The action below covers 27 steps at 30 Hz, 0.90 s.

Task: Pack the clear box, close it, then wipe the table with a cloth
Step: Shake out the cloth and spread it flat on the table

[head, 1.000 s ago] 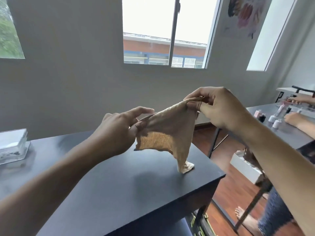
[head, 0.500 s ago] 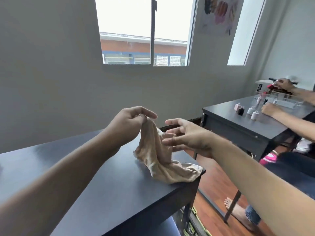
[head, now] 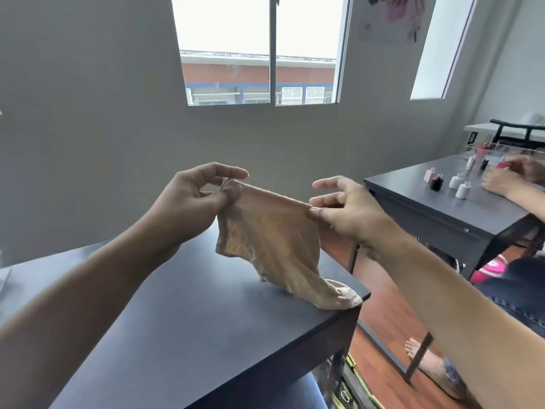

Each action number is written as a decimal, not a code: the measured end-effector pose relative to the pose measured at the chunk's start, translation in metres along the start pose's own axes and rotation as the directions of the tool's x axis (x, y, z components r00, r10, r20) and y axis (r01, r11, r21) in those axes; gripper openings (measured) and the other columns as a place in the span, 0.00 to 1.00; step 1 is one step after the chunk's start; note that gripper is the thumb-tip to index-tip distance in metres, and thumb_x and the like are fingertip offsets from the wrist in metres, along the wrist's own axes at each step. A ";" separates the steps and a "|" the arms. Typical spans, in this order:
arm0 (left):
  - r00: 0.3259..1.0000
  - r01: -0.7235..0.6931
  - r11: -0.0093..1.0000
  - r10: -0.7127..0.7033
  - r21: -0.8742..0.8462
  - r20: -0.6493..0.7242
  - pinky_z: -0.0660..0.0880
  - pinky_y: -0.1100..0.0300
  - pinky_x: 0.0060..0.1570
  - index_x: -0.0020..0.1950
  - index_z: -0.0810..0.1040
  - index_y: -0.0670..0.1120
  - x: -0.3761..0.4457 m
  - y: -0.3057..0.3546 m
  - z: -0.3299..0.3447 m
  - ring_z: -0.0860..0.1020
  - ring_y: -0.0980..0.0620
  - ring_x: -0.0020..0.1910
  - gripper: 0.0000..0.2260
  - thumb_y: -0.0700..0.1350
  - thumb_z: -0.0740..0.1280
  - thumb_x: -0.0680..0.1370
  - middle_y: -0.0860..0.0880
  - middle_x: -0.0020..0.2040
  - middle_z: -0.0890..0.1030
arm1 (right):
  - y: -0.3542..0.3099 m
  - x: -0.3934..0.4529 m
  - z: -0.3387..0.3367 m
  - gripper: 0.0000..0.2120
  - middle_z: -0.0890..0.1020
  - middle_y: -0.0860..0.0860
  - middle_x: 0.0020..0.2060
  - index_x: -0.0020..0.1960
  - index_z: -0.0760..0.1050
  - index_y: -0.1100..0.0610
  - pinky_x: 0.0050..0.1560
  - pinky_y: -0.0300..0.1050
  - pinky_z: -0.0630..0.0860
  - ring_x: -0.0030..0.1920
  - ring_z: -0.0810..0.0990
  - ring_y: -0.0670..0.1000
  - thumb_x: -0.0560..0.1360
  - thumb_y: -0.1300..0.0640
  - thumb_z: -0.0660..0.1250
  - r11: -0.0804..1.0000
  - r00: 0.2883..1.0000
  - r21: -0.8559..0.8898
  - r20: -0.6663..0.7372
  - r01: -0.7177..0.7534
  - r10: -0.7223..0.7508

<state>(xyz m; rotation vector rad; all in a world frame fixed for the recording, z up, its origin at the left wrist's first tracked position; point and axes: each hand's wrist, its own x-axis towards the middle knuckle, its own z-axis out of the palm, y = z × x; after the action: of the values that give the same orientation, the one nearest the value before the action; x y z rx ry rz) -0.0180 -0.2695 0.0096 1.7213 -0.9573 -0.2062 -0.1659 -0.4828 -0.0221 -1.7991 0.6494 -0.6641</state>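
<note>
Forearms: both reach forward from the lower corners, over the dark matte rectangular table (head: 182, 320), and meet above its far right part.
Left hand: the left hand (head: 188, 202) pinches one top corner of the thin tan woven cloth (head: 271, 240) between thumb and a bent finger; its forefinger lies extended above, touching nothing.
Right hand: the right hand (head: 348, 214) pinches the opposite top corner with thumb and a fingertip, the other fingers spread loosely open.
Cloth: held up and stretched between the two hands, it hangs down, and its lower end rests on the table by the far right corner.
Clear box: not recognisable in this view, so packing and closing cannot be confirmed.
Progress: judged to be the wiping stage, with the cloth being spread out and the wiping itself not yet begun.
Beyond: another person's hands work among small bottles (head: 454, 184) on a second dark table (head: 436, 214) to the right.
</note>
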 end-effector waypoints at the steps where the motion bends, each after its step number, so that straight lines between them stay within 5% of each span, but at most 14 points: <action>1: 1.000 -0.004 1.000 0.004 -0.006 -0.002 0.78 0.58 0.55 0.55 0.86 0.58 0.000 0.001 -0.003 0.83 0.57 0.42 0.08 0.47 0.71 0.80 0.50 0.51 0.83 | -0.008 0.001 -0.005 0.19 0.86 0.52 0.51 0.62 0.78 0.50 0.31 0.35 0.78 0.43 0.86 0.49 0.75 0.65 0.75 1.000 1.000 0.025 0.024 0.004 -0.004; 7: 0.995 -0.025 1.000 0.024 -0.004 -0.096 0.75 0.71 0.47 0.52 0.88 0.58 0.003 0.012 -0.023 0.84 0.58 0.45 0.08 0.45 0.71 0.80 0.51 0.51 0.87 | -0.050 0.002 -0.024 0.19 0.88 0.56 0.53 0.65 0.78 0.52 0.47 0.45 0.82 0.53 0.86 0.54 0.77 0.65 0.71 0.955 0.959 0.290 0.248 0.061 -0.137; 11: 0.988 -0.027 0.996 0.039 0.081 -0.151 0.75 0.67 0.50 0.50 0.88 0.58 0.009 0.014 -0.042 0.83 0.51 0.46 0.06 0.47 0.72 0.79 0.49 0.47 0.88 | -0.068 -0.010 -0.032 0.28 0.87 0.56 0.55 0.70 0.77 0.50 0.57 0.45 0.82 0.56 0.85 0.53 0.73 0.68 0.75 0.946 0.825 0.110 0.466 0.304 -0.319; 13: 0.986 -0.039 0.992 0.057 0.117 -0.154 0.76 0.71 0.50 0.50 0.88 0.57 0.010 0.014 -0.051 0.84 0.59 0.46 0.06 0.46 0.73 0.79 0.53 0.47 0.88 | -0.064 -0.012 -0.026 0.32 0.87 0.55 0.53 0.70 0.77 0.49 0.57 0.46 0.82 0.50 0.83 0.53 0.70 0.68 0.79 0.926 0.765 -0.068 0.587 0.372 -0.264; 15: 0.984 -0.056 0.982 0.085 0.180 -0.159 0.74 0.77 0.46 0.49 0.88 0.56 0.009 0.014 -0.058 0.83 0.65 0.46 0.07 0.44 0.73 0.79 0.57 0.45 0.88 | -0.050 -0.007 -0.015 0.24 0.88 0.54 0.47 0.63 0.82 0.48 0.53 0.46 0.81 0.45 0.84 0.51 0.70 0.64 0.80 0.840 0.749 -0.291 0.635 0.457 -0.188; 18: 0.973 -0.086 0.931 0.155 0.354 -0.170 0.77 0.66 0.51 0.48 0.88 0.58 0.006 0.010 -0.067 0.84 0.60 0.47 0.07 0.46 0.72 0.78 0.57 0.44 0.87 | -0.028 0.008 -0.004 0.02 0.87 0.49 0.39 0.47 0.86 0.48 0.45 0.45 0.78 0.38 0.82 0.45 0.74 0.52 0.76 0.715 0.797 -0.476 0.573 0.512 -0.189; 23: 0.959 -0.061 0.776 0.219 0.628 -0.177 0.76 0.54 0.52 0.49 0.86 0.58 -0.001 -0.003 -0.090 0.81 0.54 0.47 0.05 0.49 0.71 0.78 0.56 0.46 0.82 | -0.028 0.033 -0.008 0.16 0.81 0.43 0.32 0.41 0.80 0.50 0.40 0.44 0.74 0.32 0.77 0.43 0.79 0.39 0.66 0.699 0.889 -0.553 0.339 0.453 -0.308; 27: 0.962 -0.033 0.729 0.210 0.684 -0.178 0.75 0.50 0.53 0.48 0.83 0.57 0.000 -0.019 -0.107 0.79 0.49 0.48 0.04 0.53 0.69 0.79 0.55 0.46 0.79 | -0.037 0.039 -0.004 0.18 0.81 0.52 0.36 0.43 0.75 0.53 0.45 0.55 0.76 0.41 0.80 0.54 0.82 0.41 0.60 0.700 0.879 -0.533 0.276 0.476 -0.388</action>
<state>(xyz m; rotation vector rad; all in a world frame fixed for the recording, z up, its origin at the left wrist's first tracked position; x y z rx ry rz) 0.0525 -0.1908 0.0342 2.2658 -1.0229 0.5076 -0.1373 -0.5019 0.0194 -2.6146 0.3364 -0.6743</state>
